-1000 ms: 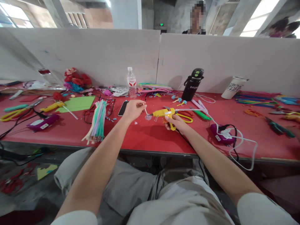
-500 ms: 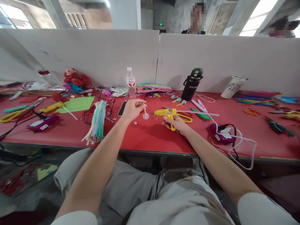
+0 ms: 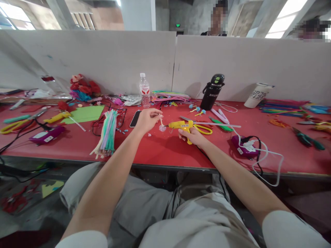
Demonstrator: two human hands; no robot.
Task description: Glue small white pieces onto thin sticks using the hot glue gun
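Note:
Pinched in my left hand [image 3: 149, 120] is a thin pale stem, from which a small light purple flower piece [image 3: 162, 128] hangs. My right hand [image 3: 192, 136] is wrapped round the handle of a yellow glue gun [image 3: 181, 125]. The gun's nozzle points left and is at the flower piece; whether they touch is too small to tell. A clear glue stick [image 3: 219, 124] extends from the gun's back. Yellow-handled scissors [image 3: 203, 129] lie behind my right hand. Several small blue flowers on yellow stems [image 3: 200, 113] lie farther back.
A pipe cleaner bundle [image 3: 108, 134] and a phone [image 3: 134, 119] lie left. Behind stand a water bottle [image 3: 144, 91], a black flask [image 3: 212, 92] and a paper cup [image 3: 257, 95]. A purple box [image 3: 244, 147] with cables sits right. A person [image 3: 217, 20] is beyond the white partition [image 3: 227, 58].
The glue gun in my right hand has moved slightly left, and its nozzle is now at the flower piece. My left hand has shifted slightly right with the stem.

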